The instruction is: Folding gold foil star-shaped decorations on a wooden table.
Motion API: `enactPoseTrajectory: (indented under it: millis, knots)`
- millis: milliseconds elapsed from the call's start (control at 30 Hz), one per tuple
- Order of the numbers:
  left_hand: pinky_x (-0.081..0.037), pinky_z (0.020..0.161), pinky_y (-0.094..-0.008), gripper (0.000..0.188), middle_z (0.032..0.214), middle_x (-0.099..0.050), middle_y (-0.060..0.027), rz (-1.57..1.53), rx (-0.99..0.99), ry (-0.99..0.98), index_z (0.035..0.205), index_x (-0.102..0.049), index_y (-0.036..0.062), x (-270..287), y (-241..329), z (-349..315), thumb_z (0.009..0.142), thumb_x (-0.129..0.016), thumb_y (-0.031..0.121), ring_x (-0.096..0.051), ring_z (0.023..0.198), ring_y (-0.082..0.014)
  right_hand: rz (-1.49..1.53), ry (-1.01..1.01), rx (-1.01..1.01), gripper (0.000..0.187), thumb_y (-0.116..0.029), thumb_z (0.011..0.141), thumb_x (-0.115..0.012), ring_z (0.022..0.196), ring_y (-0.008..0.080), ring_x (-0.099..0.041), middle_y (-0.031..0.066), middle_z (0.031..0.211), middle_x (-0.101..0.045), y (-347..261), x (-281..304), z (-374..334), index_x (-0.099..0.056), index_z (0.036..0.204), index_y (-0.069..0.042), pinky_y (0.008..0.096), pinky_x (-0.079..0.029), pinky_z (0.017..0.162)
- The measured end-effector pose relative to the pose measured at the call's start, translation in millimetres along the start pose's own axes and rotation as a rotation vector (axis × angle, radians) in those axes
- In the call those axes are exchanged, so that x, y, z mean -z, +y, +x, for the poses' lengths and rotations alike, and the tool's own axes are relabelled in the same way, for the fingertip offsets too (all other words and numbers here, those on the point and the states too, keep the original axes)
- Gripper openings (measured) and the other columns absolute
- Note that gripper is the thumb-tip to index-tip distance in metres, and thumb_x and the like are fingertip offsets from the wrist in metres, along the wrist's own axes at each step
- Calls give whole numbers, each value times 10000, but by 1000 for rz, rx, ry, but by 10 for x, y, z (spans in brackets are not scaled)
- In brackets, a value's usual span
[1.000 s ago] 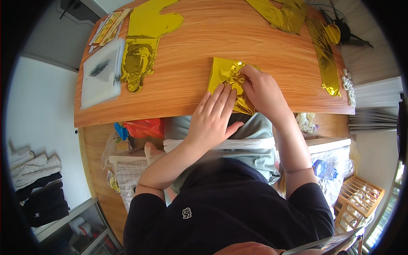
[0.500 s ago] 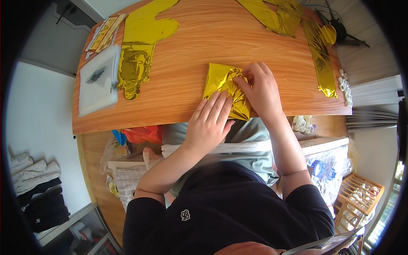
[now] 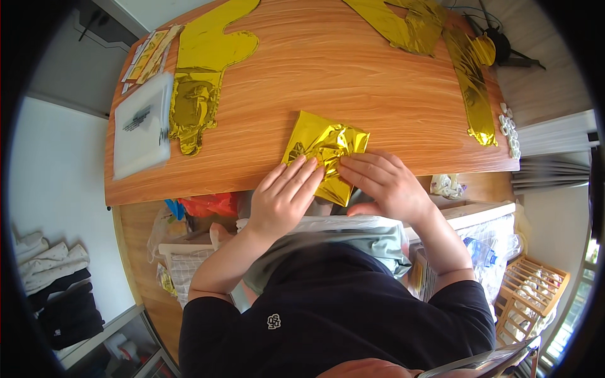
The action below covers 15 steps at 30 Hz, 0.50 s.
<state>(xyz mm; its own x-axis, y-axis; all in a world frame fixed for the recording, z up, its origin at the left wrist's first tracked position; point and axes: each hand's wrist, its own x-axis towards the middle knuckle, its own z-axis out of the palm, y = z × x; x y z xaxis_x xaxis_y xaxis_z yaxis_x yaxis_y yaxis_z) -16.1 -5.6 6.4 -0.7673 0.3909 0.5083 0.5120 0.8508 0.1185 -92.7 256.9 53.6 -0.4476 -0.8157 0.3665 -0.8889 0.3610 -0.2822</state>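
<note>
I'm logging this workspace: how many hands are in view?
2: the left hand at the lower left of the folded gold foil, the right hand at its lower right, both touching it.

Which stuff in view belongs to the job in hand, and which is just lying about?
In the job:
- folded gold foil, under the fingers of the left hand and right hand
- table supporting it
- likely, by matching material: large gold foil shape at left

Apparently lying about:
- bottle
- clothes
- red plastic
- slatted wooden crate
</note>
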Motion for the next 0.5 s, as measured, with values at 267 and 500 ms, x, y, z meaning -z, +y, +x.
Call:
enactPoseTrajectory:
  millis: [267,500]
  knots:
    - [-541,957,-402,265,1175,-794,-29,-284,61,4,1167,-773,102,466,-20,162,907,-748,150,-742,1145,-213,-12,267,142,476,-126,720,-854,976,226,-741,32,1023,-755,-125,-27,131,-725,1176,-83,400,-558,870]
    - [-381,1193,-508,573,1544,-580,-151,-98,21,241,1486,-608,64,911,-211,639,951,-734,227,-521,1441,-394,540,368,-503,577,59,922,-756,990,155,-718,125,1133,-744,-95,414,476,-444,1405,4,284,-563,851]
